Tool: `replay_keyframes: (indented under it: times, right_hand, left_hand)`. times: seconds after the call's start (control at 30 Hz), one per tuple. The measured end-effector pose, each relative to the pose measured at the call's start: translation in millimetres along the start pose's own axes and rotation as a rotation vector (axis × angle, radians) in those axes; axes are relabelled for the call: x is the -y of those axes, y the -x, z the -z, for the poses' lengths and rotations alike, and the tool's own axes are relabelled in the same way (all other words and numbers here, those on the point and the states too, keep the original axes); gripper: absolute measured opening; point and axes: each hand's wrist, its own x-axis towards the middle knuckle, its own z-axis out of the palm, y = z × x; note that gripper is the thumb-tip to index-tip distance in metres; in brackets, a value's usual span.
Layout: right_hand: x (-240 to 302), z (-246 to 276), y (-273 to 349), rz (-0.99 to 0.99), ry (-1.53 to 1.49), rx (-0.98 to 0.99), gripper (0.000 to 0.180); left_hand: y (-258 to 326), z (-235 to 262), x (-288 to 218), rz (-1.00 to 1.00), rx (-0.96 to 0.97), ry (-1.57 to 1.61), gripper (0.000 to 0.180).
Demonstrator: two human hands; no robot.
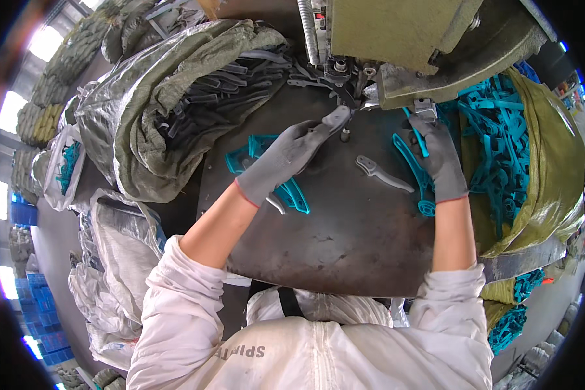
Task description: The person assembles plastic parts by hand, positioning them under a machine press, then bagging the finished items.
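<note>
A grey handle piece [337, 119] is gripped in the fingers of the left hand [286, 155], beneath the machine [403, 32] toward the far edge of the bench [318, 250]. A slim teal piece [420, 138] is held by the right hand [441, 156], nearer the right edge. Beside that hand a curved teal piece [409, 158] is seen; a loose grey handle [383, 174] is left lying between the hands. By the left edge, grey parts are contained in an open sack [133, 140].

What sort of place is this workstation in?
Probably a factory workshop: a heavy machine overhangs the worktable, with an open sack of gray parts at left and an olive sack of teal parts at right.
</note>
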Motion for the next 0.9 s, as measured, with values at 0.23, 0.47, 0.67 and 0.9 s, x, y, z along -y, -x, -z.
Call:
replay_keyframes:
  times: [0.23, 0.47, 0.67, 0.9]
  right_hand:
    - [29, -53, 43, -0.197, -0.393, 0.162, 0.031]
    - [27, -65, 42, -0.092, -0.322, 0.232, 0.037]
    - [24, -69, 46, -0.213, -0.383, 0.269, 0.053]
    - [25, -71, 47, -0.204, -0.303, 0.273, 0.051]
  left_hand:
    - [-14, -7, -28, 0.233, 0.094, -0.031, 0.036]
    - [-29, -10, -10, 0.220, 0.127, -0.097, 0.031]
    - [-54, 63, 28, -0.143, -0.344, -1.225, 0.027]
    - [-65, 128, 69, -0.077, -0.408, -1.135, 0.033]
